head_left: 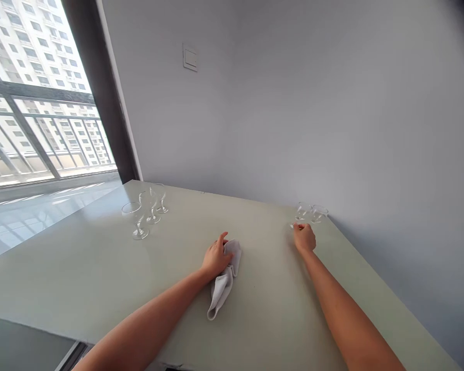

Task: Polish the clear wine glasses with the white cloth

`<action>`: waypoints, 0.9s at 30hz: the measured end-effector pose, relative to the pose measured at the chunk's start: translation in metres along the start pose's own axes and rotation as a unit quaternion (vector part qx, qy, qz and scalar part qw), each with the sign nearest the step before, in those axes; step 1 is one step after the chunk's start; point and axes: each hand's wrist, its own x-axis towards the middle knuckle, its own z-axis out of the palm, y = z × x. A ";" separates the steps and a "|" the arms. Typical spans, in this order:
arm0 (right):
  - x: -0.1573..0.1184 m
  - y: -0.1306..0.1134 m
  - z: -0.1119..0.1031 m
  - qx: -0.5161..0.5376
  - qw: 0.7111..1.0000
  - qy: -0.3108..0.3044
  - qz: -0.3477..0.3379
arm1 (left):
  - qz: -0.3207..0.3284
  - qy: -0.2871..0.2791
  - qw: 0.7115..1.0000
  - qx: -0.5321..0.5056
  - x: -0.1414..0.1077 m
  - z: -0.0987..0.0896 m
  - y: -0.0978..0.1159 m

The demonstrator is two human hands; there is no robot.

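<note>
My left hand (216, 256) rests on the table and is closed on a light grey cloth (222, 291), which lies bunched and folded, one end trailing toward me. At the back right, my right hand (304, 237) is closed, its fingers pinched at the low part of a clear stemmed glass (303, 210). The fingers partly hide that glass's stem and foot. Just right of it stands another clear glass (318, 213), its lower part hidden behind my hand.
Three clear stemmed glasses stand together at the back left, the nearest glass (138, 221) largest in view. The pale glossy table (100, 288) meets grey walls behind and at right. A window (42, 103) with railings is at left; a light switch (190, 57) is on the wall.
</note>
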 end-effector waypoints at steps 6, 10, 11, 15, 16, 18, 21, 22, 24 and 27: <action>-0.121 -0.030 0.015 0.175 0.944 -0.264 -0.093 | -0.010 0.034 0.998 -0.055 0.001 -0.004 0.002; -0.197 -0.045 0.028 0.291 0.858 -0.414 -0.092 | 0.025 0.036 0.989 -0.138 -0.011 -0.002 0.014; -0.207 -0.046 0.031 0.323 0.840 -0.427 -0.084 | 0.040 0.023 0.986 -0.158 -0.015 0.001 0.018; -0.213 -0.044 0.047 0.466 0.783 -0.412 -0.013 | 0.046 -0.055 0.980 -0.188 -0.021 0.009 0.026; -0.210 -0.042 0.052 0.484 0.778 -0.401 0.010 | 0.025 -0.063 0.979 -0.193 -0.018 0.007 0.027; -0.200 -0.037 0.058 0.513 0.767 -0.379 0.065 | -0.015 -0.031 0.977 -0.209 -0.009 -0.003 0.027; -0.190 -0.030 0.059 0.514 0.767 -0.365 0.123 | -0.053 0.198 0.955 -0.216 0.007 -0.040 0.022; -0.188 -0.028 0.058 0.510 0.767 -0.364 0.136 | -0.079 0.298 0.927 -0.213 0.010 -0.056 0.018; -0.187 -0.025 0.054 0.502 0.769 -0.368 0.148 | -0.119 0.408 0.882 -0.205 0.013 -0.091 0.007; -0.191 -0.023 0.049 0.489 0.769 -0.389 0.137 | -0.155 0.493 0.836 -0.185 0.011 -0.138 -0.015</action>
